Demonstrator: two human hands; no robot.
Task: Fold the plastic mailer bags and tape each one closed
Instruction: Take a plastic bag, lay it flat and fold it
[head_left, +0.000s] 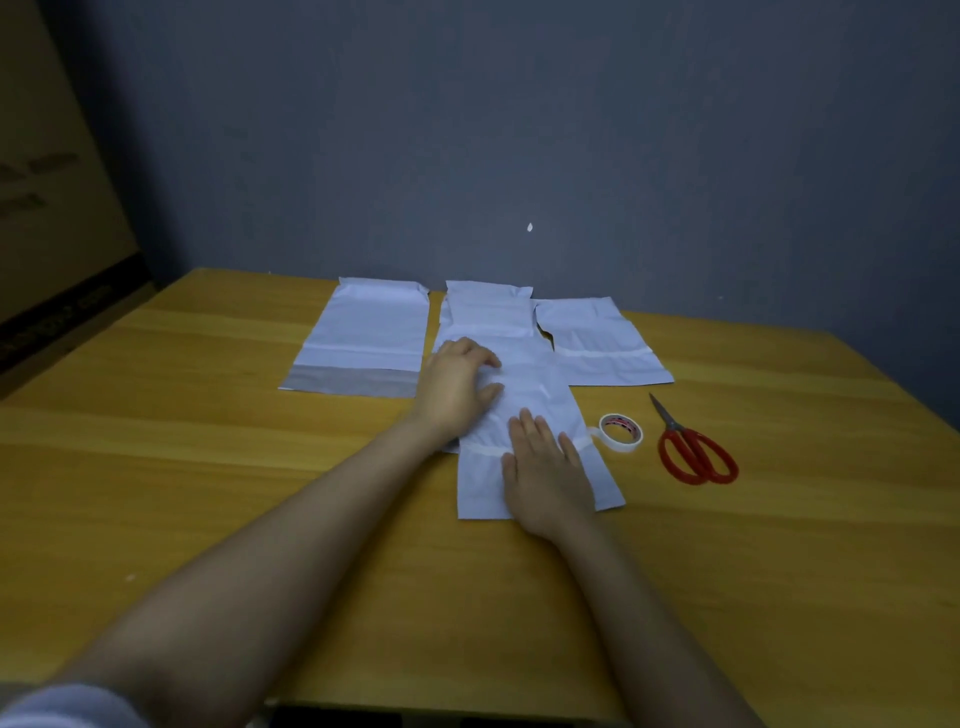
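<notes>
Yellow wooden table (208, 467) against a grey-blue wall (519, 130). The near mailer (540, 395), white plastic, lies flat on the wood under both hands, its long side running away from the person.

The right hand (545, 473) lies palm down on the mailer's near half. Its fingers (530, 431) are straight and held together, pressing flat and gripping nothing. A pale tape strip (480, 451) crosses the bag and passes under these fingers.

The left hand (457, 389) rests on the bag's left edge, beyond the right fingertips. Its fingers (483, 358) are loosely bent onto the plastic. Whether they pinch a fold cannot be told.

Just to the right of the right fingers sits the tape roll (621, 432), which the strip seems to run to. Further right lie red-handled scissors (696, 449), blades closed and pointing away.

Beyond the left fingertips, three more white bags lie side by side by the wall. The left mailer (363, 332) has a grey band at its near end. The near mailer covers the near end of the middle mailer (488, 306). The right mailer (608, 343) lies beside them.
</notes>
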